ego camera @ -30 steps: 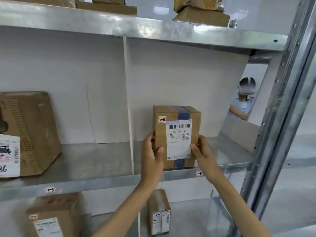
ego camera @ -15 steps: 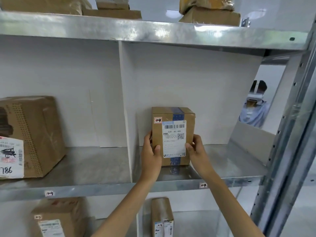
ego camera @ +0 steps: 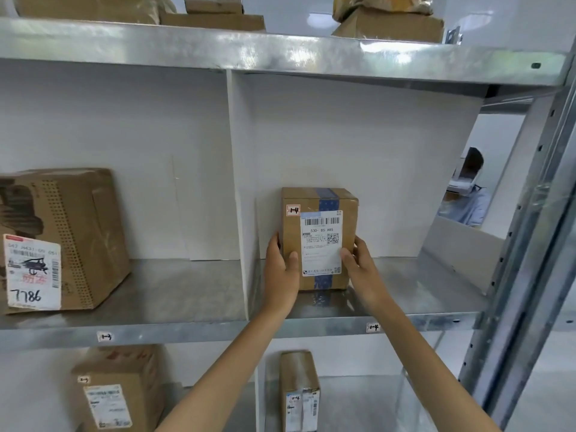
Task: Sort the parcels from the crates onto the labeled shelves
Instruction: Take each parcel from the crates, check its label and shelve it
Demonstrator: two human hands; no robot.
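Cardboard boxes (ego camera: 389, 24) on the top shelf (ego camera: 280, 54) are cut off by the upper edge, so only their lower parts show. At far left on the middle shelf (ego camera: 174, 330), a large brown box (ego camera: 71, 238) runs out of view. Its white label has 7786 handwritten on it, and the printed lines are too blurred to read. A small shelf tag (ego camera: 105, 337) below it reads 1-3.

A white divider (ego camera: 238, 188) splits this shelf into two bays. In the right bay the parcel (ego camera: 319, 238) stands upright on the metal, near the divider, its shipping label facing out and a corner sticker marked 1-4. The left hand (ego camera: 282, 269) grips its left side, thumb on the front, fingers hidden behind. The right hand (ego camera: 361, 269) grips the right side the same way. A second tag (ego camera: 373, 327) on the lip below reads 1-4.

On the shelf beneath stand two smaller boxes (ego camera: 118, 391), cut off by the bottom edge. At far right, behind the rack post (ego camera: 530, 244), another person (ego camera: 467, 201) is partly hidden.
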